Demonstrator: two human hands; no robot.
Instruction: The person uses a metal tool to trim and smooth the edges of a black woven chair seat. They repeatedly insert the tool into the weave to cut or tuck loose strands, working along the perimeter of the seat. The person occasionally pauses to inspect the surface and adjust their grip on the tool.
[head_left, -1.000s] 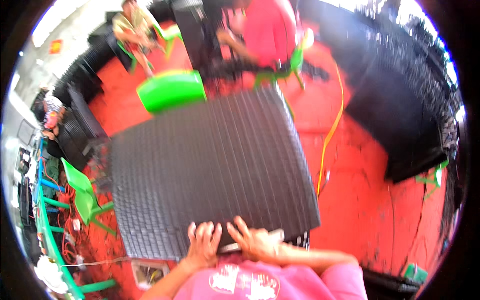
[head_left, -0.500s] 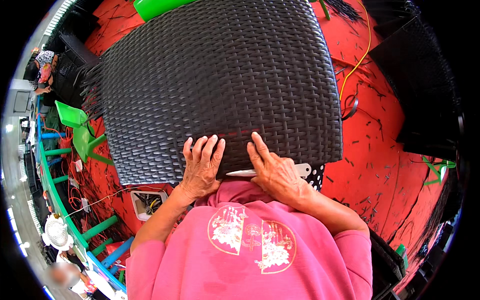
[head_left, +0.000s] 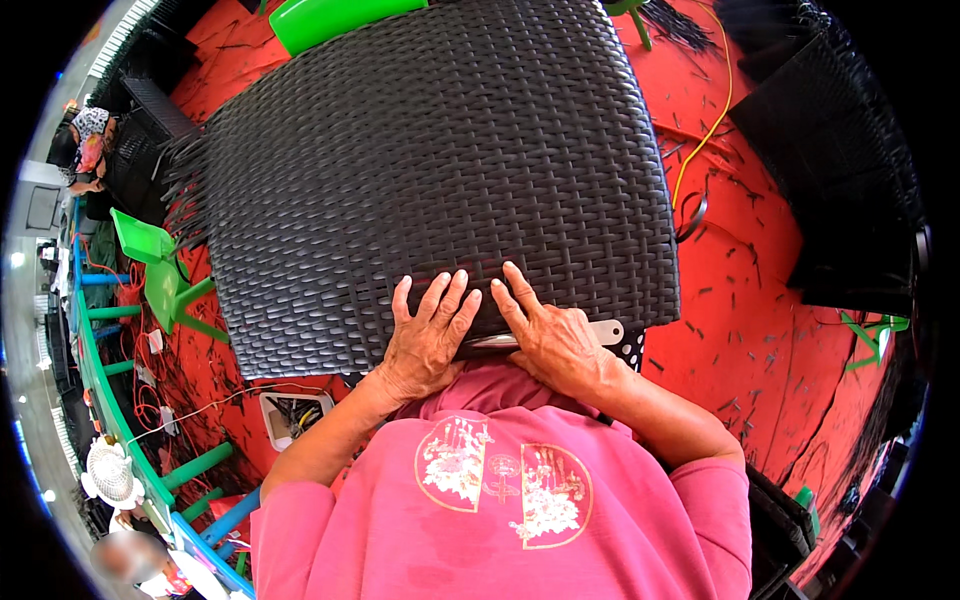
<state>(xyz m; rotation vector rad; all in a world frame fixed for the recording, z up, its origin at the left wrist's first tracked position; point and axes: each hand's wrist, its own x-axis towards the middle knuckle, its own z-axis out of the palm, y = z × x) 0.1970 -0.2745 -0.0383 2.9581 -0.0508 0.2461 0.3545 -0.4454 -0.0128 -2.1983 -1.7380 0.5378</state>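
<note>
A large panel of dark woven strips point(head_left: 450, 150) lies in front of me, its near edge close to my body. My left hand point(head_left: 432, 335) rests on that edge, fingers stretched and slightly spread on the weave. Beside it lies my right hand point(head_left: 562, 345), index and middle fingers reaching over the strips, the other fingers partly bent. A slim pale tool with a pointed blade and a holed, rounded end point(head_left: 608, 332) runs under my right hand along the edge; whether the thumb presses on it I cannot tell.
A white tray of tools point(head_left: 268, 425) sits on the red floor point(head_left: 720, 370), which is strewn with dark scraps. Green chairs point(head_left: 160, 285) stand left, and a green seat point(head_left: 330, 22) beyond the panel. A yellow cable point(head_left: 722, 110) runs at right. Other people are at far left.
My left hand has slid a little right, closer to the right hand. The panel has shifted slightly left in view. Thin red slivers in the weave near my fingertips no longer show.
</note>
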